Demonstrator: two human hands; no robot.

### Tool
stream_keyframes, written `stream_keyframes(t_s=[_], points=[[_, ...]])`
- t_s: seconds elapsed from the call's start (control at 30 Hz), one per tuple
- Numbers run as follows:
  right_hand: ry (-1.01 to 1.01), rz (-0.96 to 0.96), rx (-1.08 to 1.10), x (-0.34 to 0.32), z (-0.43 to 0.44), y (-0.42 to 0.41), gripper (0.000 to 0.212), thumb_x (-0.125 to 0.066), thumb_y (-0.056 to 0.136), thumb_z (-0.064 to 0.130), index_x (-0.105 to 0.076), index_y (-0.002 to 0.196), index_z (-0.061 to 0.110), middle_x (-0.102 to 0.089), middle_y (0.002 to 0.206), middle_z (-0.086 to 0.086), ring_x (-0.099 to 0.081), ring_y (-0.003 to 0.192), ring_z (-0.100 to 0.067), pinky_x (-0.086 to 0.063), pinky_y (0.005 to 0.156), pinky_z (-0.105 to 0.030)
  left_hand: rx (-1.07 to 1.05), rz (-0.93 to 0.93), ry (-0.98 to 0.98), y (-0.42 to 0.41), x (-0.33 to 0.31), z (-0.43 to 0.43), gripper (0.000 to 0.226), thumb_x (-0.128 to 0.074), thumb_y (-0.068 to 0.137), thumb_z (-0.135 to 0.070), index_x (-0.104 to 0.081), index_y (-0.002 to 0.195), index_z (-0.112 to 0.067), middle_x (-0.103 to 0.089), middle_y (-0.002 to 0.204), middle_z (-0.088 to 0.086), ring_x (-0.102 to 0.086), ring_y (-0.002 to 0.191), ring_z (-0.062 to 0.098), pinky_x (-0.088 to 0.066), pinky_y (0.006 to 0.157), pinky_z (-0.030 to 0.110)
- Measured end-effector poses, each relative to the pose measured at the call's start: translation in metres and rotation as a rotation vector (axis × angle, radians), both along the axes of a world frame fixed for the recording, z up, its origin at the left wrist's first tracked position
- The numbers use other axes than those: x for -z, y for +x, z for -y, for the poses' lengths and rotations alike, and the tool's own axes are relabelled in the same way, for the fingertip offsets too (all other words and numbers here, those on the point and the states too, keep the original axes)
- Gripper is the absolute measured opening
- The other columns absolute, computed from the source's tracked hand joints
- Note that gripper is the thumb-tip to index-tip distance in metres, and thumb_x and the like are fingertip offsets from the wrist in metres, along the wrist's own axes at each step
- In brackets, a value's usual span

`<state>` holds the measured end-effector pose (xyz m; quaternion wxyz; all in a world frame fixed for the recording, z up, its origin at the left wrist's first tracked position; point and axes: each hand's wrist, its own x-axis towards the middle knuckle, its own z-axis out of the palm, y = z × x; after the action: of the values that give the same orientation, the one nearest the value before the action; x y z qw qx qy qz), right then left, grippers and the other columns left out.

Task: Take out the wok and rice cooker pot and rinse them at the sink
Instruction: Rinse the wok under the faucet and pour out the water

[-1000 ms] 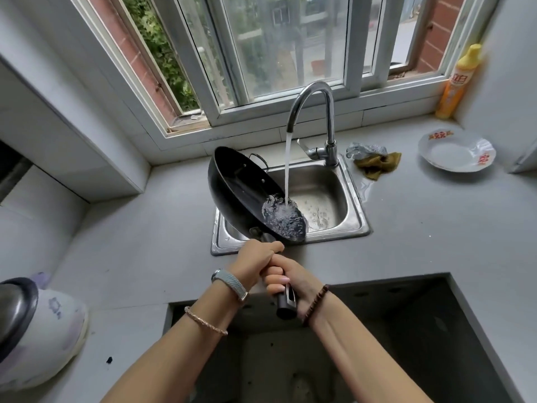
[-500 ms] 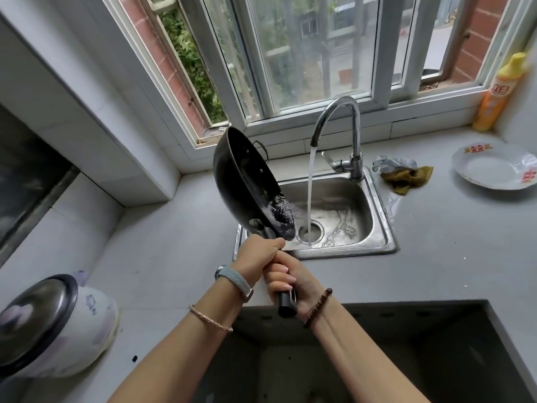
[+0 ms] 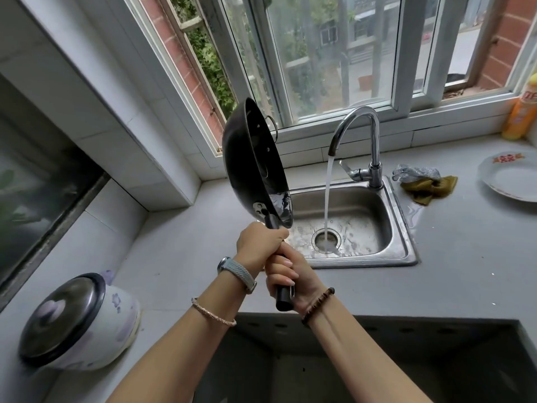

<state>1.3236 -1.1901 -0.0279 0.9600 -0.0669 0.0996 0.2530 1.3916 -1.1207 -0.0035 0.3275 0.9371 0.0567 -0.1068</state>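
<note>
Head view: both hands clench the wok's handle [image 3: 283, 298]. The left hand [image 3: 260, 245] wraps it high, just under the bowl, and the right hand [image 3: 293, 280] grips just below, touching the left, with the butt of the handle poking out beneath. Two hands stacked this way probably steady a heavy pan held out at arm's length.

The wok [image 3: 255, 170] stands almost on edge, its hollow facing right toward the tap [image 3: 374, 158]. It hangs over the left rim of the sink [image 3: 406, 228], beside the running water [image 3: 328, 199] and not under it. A little water glints in the lowest part of the bowl, near the handle. The steep tilt looks meant to swirl that water round or tip it out into the sink.

The sink sits toward the back edge of the bench [image 3: 465, 271], below the window. A cloth [image 3: 430, 189] lies just right of the tap, and a plate [image 3: 511, 181] and a yellow bottle [image 3: 520, 117] are near the right back corner.

The rice cooker [image 3: 78, 321] stands at the left front of the bench, lid shut. Its pot is hidden, so that half of the job seems not yet begun.
</note>
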Motion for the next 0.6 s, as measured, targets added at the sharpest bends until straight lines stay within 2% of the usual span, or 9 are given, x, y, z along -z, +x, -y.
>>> stream_keyframes(t_s=[0.07, 0.27, 0.6], points=[[0.012, 0.014, 0.000, -0.0007, -0.0014, 0.0007, 0.041, -0.053, 0.082, 0.024, -0.044, 0.043, 0.013, -0.033, 0.033, 0.007, -0.031, 0.019, -0.006, -0.021, 0.024, -0.011, 0.000, 0.015, 0.027, 0.0006, -0.0020, -0.0012, 0.027, -0.063, 0.076, -0.036, -0.059, 0.068, -0.010, -0.060, 0.069, 0.005, -0.066, 0.082, 0.030, -0.044, 0.063, 0.030], [0.030, 0.038, 0.011, -0.0012, -0.0048, 0.0015, 0.042, -0.052, 0.083, 0.023, -0.045, 0.043, 0.013, -0.033, 0.032, 0.007, -0.031, 0.020, -0.006, -0.020, 0.024, -0.011, 0.000, 0.033, 0.076, 0.0003, -0.0075, -0.0035, 0.028, -0.065, 0.078, -0.035, -0.055, 0.063, -0.013, -0.059, 0.069, 0.004, -0.057, 0.069, 0.024, -0.041, 0.060, 0.028], [0.026, 0.047, 0.005, -0.0012, -0.0078, 0.0022, 0.044, -0.053, 0.082, 0.025, -0.045, 0.040, 0.013, -0.032, 0.031, 0.008, -0.030, 0.019, -0.007, -0.019, 0.024, -0.010, -0.004, 0.040, 0.100, -0.0015, -0.0102, -0.0064, 0.028, -0.064, 0.079, -0.035, -0.060, 0.068, -0.010, -0.059, 0.067, 0.003, -0.057, 0.069, 0.023, -0.039, 0.058, 0.026]])
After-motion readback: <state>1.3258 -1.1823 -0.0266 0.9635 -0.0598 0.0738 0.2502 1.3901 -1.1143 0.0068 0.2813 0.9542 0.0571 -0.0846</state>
